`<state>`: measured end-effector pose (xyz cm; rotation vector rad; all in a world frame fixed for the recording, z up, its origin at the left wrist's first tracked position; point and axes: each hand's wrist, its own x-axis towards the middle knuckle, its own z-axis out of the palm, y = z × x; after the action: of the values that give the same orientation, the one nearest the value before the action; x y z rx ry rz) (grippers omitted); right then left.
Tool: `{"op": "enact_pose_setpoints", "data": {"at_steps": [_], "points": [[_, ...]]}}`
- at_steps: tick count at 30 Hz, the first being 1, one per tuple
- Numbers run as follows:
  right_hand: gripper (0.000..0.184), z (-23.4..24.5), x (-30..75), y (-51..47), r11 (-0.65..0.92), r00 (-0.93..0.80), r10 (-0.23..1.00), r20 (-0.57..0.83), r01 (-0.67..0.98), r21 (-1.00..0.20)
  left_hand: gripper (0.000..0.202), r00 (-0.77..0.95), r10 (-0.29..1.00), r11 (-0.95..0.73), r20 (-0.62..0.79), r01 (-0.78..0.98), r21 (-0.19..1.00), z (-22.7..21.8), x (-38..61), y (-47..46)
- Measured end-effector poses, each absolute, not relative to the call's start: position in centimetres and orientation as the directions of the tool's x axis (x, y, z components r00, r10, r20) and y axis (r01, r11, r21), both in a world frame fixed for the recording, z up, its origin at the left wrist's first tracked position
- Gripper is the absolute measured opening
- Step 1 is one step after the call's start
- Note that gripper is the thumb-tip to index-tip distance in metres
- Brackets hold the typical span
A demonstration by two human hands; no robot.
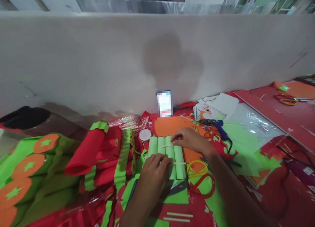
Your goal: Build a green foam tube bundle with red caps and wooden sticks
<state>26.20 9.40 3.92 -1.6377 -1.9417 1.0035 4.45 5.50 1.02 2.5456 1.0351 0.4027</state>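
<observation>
Several light green paper rolls (178,158) lie side by side on the table in front of me. My left hand (155,169) is curled over their near left part and presses on them. One thin wooden stick (180,163) lies across the rolls, its left end close to my left fingertips. At the far side, my right hand (187,138) pinches a second thin wooden stick (167,146) against the rolls. Just right of the rolls are scissors handles, one yellow (206,169) and one red (213,186). Loose sticks (178,215) lie nearer me.
Red paper rolls (85,149) and green ones with orange star ends (27,168) are piled left. A lit phone (164,103) leans on the wall. Right are a blue glue gun (222,130), white paper sheets (223,105) and green scraps (256,161).
</observation>
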Motion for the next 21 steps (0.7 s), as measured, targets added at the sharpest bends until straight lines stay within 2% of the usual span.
{"op": "enact_pose_setpoints", "data": {"at_steps": [5, 15, 21], "points": [[0.019, 3.86, 26.97, 9.42, 0.059, -0.235, 0.965, -0.117, 0.629, -0.775, 0.020, 0.666, 0.726, -0.658, 0.171, 0.601, 0.453, 1.17, 4.72, 5.50], [0.017, 3.37, 26.56, 9.51, 0.053, -0.276, 0.945, -0.175, 0.657, -0.752, 0.018, 0.649, 0.735, -0.651, 0.196, 0.596, 0.470, 1.62, 4.45, 5.79], [0.016, 3.42, 26.61, 9.43, 0.070, -0.275, 0.947, -0.164, 0.677, -0.732, 0.018, 0.645, 0.743, -0.644, 0.181, 0.614, 0.455, 1.43, 4.48, 5.92]]}}
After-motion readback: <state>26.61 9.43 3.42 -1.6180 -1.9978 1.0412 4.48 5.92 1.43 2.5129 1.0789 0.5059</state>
